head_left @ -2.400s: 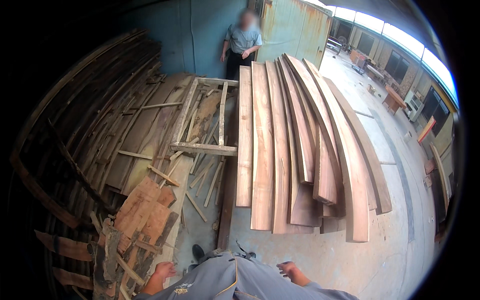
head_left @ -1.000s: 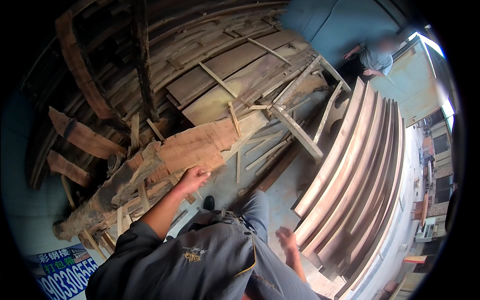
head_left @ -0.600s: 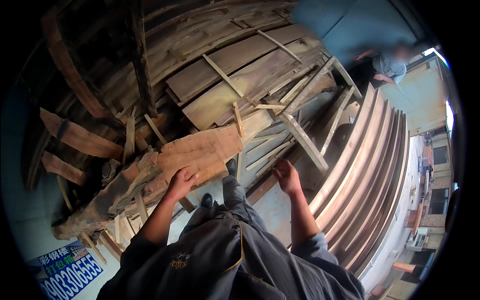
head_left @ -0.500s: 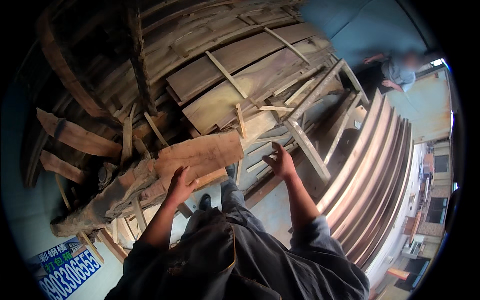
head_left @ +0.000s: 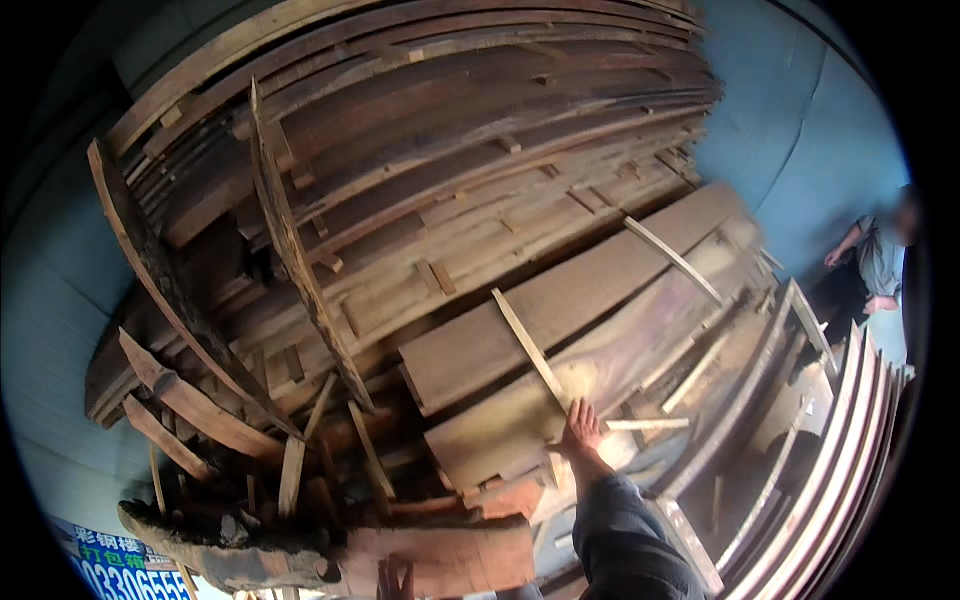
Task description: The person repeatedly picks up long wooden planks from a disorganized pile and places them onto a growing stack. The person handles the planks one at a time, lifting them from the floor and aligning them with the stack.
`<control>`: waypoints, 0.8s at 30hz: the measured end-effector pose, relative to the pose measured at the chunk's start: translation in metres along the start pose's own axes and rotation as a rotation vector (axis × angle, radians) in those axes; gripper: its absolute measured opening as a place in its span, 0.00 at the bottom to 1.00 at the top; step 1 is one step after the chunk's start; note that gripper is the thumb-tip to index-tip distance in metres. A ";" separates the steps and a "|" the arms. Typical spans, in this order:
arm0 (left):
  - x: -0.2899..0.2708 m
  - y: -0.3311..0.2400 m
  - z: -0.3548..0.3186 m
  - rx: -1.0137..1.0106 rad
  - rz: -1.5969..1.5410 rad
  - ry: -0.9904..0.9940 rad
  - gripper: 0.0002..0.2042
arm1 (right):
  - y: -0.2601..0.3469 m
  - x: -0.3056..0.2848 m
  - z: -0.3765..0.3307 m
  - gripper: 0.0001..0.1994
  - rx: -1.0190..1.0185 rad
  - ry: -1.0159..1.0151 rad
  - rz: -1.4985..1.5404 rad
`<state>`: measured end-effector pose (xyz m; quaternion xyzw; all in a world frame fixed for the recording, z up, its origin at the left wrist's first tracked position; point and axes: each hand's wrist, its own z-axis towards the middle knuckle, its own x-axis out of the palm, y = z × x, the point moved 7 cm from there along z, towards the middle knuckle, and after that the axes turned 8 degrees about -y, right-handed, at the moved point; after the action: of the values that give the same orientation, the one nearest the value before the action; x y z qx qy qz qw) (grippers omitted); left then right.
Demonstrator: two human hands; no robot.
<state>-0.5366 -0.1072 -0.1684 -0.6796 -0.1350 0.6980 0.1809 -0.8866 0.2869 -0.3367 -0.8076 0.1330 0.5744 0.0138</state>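
Two hands at work: left hand (head_left: 397, 578) low, fingers spread on the reddish board (head_left: 440, 560), not clamped. Right hand (head_left: 582, 428) flat on the pale plank (head_left: 520, 420) — press evenly, mind loose slat (head_left: 530, 348).

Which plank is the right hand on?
The right hand rests flat on the wide pale plank, lowest of the big stacked boards, beside a thin diagonal slat. The darker board above is untouched.

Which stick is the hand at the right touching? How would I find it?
Start at the huge stack of dark planks leaning on the blue wall. Below it lie two wide boards. The right hand rests by the thin pale strip crossing them diagonally, far lighter and narrower than the boards.
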 end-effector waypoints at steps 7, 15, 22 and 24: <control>0.017 0.011 -0.006 -0.104 0.009 0.103 0.52 | -0.004 0.040 0.033 0.57 -0.087 -0.025 0.009; 0.015 0.000 0.009 -0.123 -0.034 0.155 0.53 | 0.032 0.031 0.027 0.41 -0.081 -0.503 -0.117; 0.022 0.009 0.007 -0.110 0.010 0.217 0.53 | -0.028 0.079 0.057 0.21 -0.018 -0.452 -0.108; 0.023 0.007 0.009 -0.096 0.049 0.219 0.53 | -0.033 0.081 0.048 0.19 0.044 -0.449 -0.113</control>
<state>-0.5466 -0.1031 -0.1913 -0.7626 -0.1310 0.6167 0.1445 -0.8984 0.3113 -0.4325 -0.6653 0.0933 0.7349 0.0927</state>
